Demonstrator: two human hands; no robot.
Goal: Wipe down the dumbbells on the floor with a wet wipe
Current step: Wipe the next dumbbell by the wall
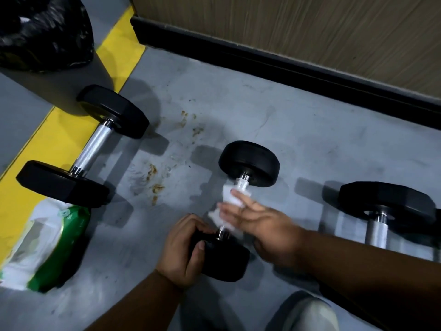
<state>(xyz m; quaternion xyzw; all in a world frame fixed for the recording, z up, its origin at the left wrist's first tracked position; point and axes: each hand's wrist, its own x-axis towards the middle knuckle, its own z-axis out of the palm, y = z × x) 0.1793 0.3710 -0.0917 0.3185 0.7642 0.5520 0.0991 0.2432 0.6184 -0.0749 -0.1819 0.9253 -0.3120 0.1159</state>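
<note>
- Fingers [238, 199] of the right hand [257, 218] lie nearly straight along the chrome bar of the middle dumbbell [249, 163], pressing a white wet wipe [228, 201] against it; the wipe wraps the bar and shows on the far side of the fingertips, with the palm turned up toward the camera.
- Grey floor [286, 130] carries everything, with a yellow stripe [59, 139] running along its left side and brownish stains [152, 173] between the left and middle dumbbells.
- Wood-grain wall panel [310, 32] with a black skirting [262, 65] closes the far side.
- Black bin bag [43, 32] sits at the top left on a grey bin [71, 82].
- Left dumbbell [95, 142] lies on the yellow stripe, its far head just beside the grey bin, its knurled bar bare.
- Right dumbbell [386, 206] lies well apart from the fingers, partly hidden by the right forearm.
- Middle dumbbell lies on the floor between the two hands, its far head beyond the fingertips and its near head under the left hand [181, 252], whose fingers and thumb curl round that head.
- Green and white wipes pack [47, 247] lies at the lower left, just beside the left dumbbell's near head.
</note>
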